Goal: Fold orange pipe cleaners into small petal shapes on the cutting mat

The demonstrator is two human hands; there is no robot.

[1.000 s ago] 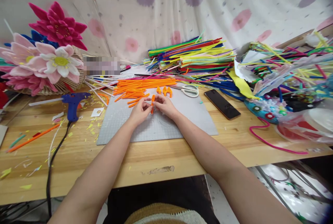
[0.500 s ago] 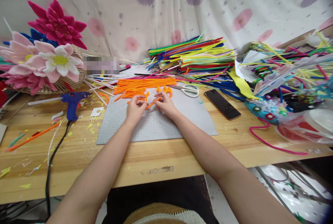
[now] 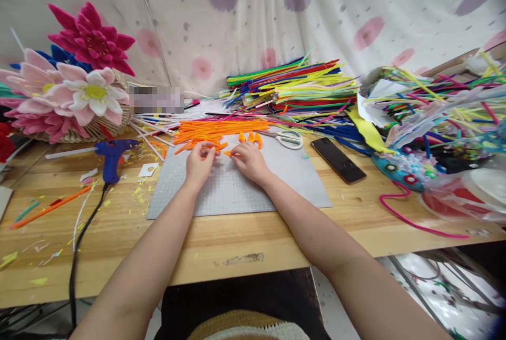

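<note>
Over the grey cutting mat [image 3: 237, 197], my left hand [image 3: 201, 163] is closed, pinching an orange pipe cleaner beside the near edge of the orange pile [image 3: 213, 130]. My right hand [image 3: 250, 161] has its fingertips closed on a small orange piece [image 3: 228, 153], a short gap to the right of my left hand. Just beyond my right hand, several bent orange pieces [image 3: 251, 138] lie on the mat. White-handled scissors [image 3: 289, 138] rest at the mat's back right.
A blue glue gun [image 3: 111, 158] with a black cord lies at left, near felt flowers [image 3: 95, 92]. A phone [image 3: 338, 159] lies right of the mat. Bundled coloured pipe cleaners [image 3: 292, 84] are at the back; more are heaped at right with a plastic-wrapped container [image 3: 466, 192].
My hands have moved slightly apart. My left hand shifted left toward the orange pile, and the orange strip that ran between the hands no longer shows the same way.
</note>
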